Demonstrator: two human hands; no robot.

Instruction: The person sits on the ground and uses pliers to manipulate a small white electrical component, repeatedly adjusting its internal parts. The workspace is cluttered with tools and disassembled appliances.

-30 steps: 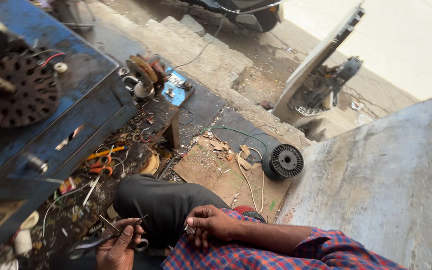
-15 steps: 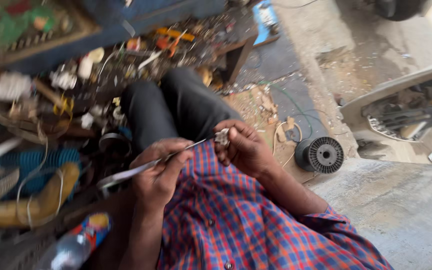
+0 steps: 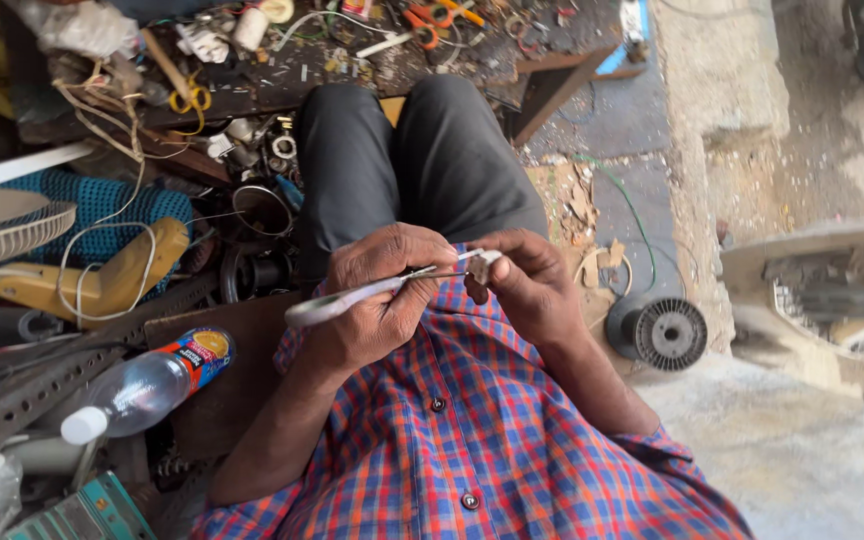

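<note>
As we look down from the far left, a clear plastic bottle (image 3: 142,388) with a white cap lies on its side among metal strips, and a yellow hand tool (image 3: 117,280) wrapped in white cord rests on a blue woven mat (image 3: 92,205). Next comes our left hand (image 3: 377,300), fingers curled shut around a pair of scissors (image 3: 352,297) with pale handles, the blades running rightward over our dark-trousered lap. Their tips meet a small pale piece (image 3: 480,264) pinched between the thumb and forefinger of our right hand (image 3: 527,290); it may be a scrap of tape or insulation, though it is too small for us to be sure. We judge it light, thin and soft, easily crushed or dropped, so it is best held at its edge with fingertips just beside the blades, while the scissors are stiff and sit firm by the handles. Further right a black wire spool (image 3: 664,333) sits on the ground near the concrete step (image 3: 722,70). Half a second earlier the view was tilted and blurred, with the hands higher and the spool well off to the right; now the view is steadier and the hands sit at the centre.
</note>
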